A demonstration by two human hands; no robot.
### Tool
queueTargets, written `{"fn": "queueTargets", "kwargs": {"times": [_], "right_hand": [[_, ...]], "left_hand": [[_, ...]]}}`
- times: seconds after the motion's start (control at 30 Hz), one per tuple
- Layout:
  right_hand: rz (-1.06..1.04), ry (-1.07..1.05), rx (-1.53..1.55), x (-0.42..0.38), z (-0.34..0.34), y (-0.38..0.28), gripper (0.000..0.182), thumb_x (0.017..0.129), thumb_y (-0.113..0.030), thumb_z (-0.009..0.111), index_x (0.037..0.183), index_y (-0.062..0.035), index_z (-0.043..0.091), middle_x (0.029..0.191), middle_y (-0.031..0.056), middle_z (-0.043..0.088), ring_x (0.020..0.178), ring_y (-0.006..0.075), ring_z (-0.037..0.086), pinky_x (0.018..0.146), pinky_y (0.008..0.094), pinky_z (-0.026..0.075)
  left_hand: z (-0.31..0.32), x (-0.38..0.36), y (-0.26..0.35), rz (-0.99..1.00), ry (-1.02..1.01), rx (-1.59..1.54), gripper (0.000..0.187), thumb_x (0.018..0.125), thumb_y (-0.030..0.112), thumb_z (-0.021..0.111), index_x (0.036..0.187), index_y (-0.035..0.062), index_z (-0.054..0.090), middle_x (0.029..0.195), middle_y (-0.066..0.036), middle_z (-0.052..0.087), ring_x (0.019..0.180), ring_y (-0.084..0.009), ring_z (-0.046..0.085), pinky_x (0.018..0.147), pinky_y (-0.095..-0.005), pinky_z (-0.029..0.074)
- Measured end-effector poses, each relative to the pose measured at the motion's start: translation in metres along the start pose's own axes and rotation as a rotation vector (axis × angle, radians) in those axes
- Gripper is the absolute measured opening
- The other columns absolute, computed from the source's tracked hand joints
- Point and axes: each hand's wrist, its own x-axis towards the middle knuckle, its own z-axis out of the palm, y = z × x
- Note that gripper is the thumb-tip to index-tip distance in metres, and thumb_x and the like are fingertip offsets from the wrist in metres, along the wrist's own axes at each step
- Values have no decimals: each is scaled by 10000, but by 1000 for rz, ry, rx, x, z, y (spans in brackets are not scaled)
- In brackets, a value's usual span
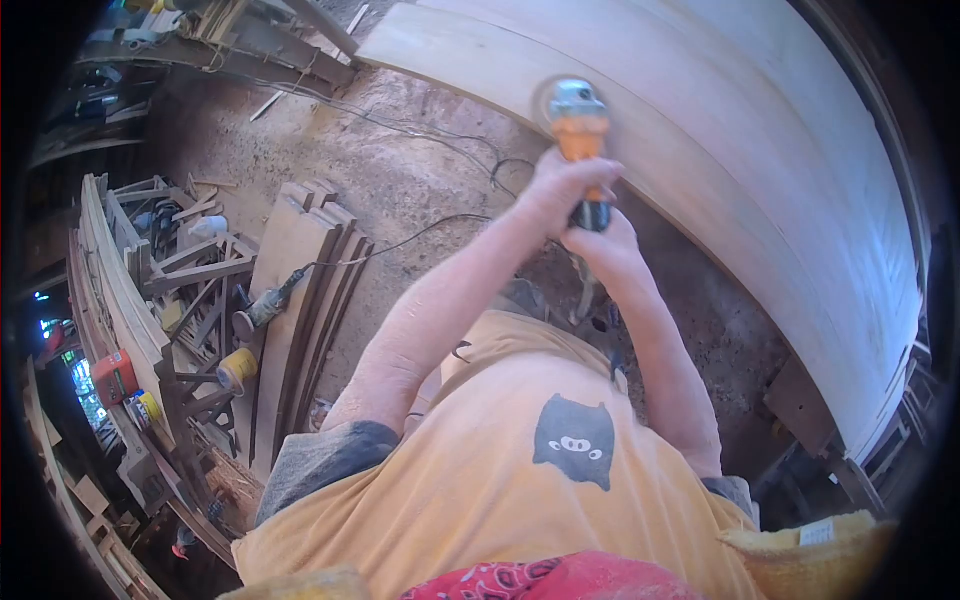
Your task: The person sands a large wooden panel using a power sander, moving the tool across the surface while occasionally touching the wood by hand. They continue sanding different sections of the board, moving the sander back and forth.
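Observation:
An orange and black angle grinder (582, 135) with a silver metal head is held out in front of me. Its round disc is blurred and sits against the pale, curved wooden planking (700, 150), which looks like a boat hull. My left hand (566, 182) wraps around the middle of the grinder's body. Behind it, my right hand (606, 243) is closed around the dark rear end. The right fingers are partly hidden by the tool.
A second grinder (265, 306) lies on stacked boards (290, 250) at the left, its cord (420, 235) crossing the dirt floor (230, 130). Wooden frames, a yellow container (238, 368) and a red box (114, 378) stand farther left.

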Motion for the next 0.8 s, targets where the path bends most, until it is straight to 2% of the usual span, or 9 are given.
{"fn": "queueTargets", "kwargs": {"times": [0.07,0.17,0.23,0.33,0.43,0.47,0.53,0.63,0.8], "right_hand": [[24,-89,-123,48,47,-30,309,750,-213,763,998,-56,668,856,3,666,777,109,634,681,295,506],[-114,-160,-160,119,121,-59,306,750,-246,757,980,-63,672,839,14,673,777,125,640,693,287,507],[-107,-181,-181,145,159,-99,323,744,-263,757,975,-54,671,851,43,689,797,145,660,713,301,524],[-13,-224,-205,195,198,-132,408,685,-318,777,909,19,719,862,117,729,800,193,714,709,329,565],[-6,-225,-332,211,219,-168,337,706,-281,756,864,0,660,820,78,679,769,169,669,662,329,532],[0,-191,-332,209,219,-173,364,694,-302,763,871,6,685,833,103,699,792,183,691,687,326,544],[12,-133,-329,201,218,-172,425,670,-345,777,887,18,736,859,153,739,839,213,734,738,320,567],[-22,-135,-231,198,193,-140,437,673,-353,775,904,16,737,863,142,743,851,215,734,754,329,567],[-4,84,-87,128,115,-82,387,701,-297,788,982,-44,704,893,82,712,845,148,684,748,323,537]], "left_hand": [[-57,17,43,37,51,-22,381,818,186,835,1080,42,599,875,-77,652,737,-185,694,679,-329,607],[-131,33,113,49,108,-42,392,830,205,839,1074,45,578,872,-96,662,723,-191,696,692,-332,628],[-160,37,162,44,212,-37,416,802,140,843,1077,20,555,874,-123,637,727,-220,681,652,-338,637],[-218,72,201,104,183,-82,452,803,155,844,1093,16,526,862,-137,637,708,-234,686,644,-341,647],[-246,90,227,107,167,-136,413,804,155,845,1056,34,540,850,-139,641,684,-234,690,642,-347,650],[-253,93,232,85,143,-145,403,805,155,845,1047,38,544,847,-141,643,677,-234,691,646,-350,653],[-248,93,230,64,121,-134,368,817,160,838,1028,46,559,825,-139,650,670,-231,698,647,-352,655],[-217,96,207,40,109,-34,366,824,166,834,1036,38,564,815,-130,650,681,-224,705,634,-338,647],[-122,84,129,-106,-56,-11,342,797,179,861,1006,46,625,815,-78,641,660,-195,670,613,-342,593]]}}
